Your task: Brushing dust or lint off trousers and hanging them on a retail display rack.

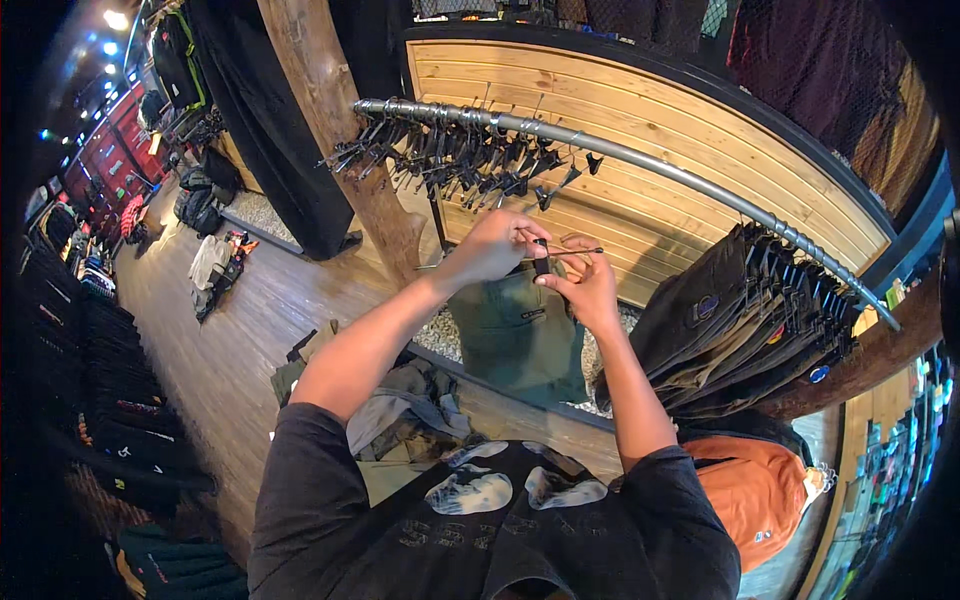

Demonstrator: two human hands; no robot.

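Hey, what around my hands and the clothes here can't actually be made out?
All in the head view:
- Black hanger: partly hidden by the grip of the left hand and right hand.
- Clothes pile: partly behind the left arm and shirt.
- Orange garment: left side hidden by the right sleeve.
- Far red-striped item: too small to identify.
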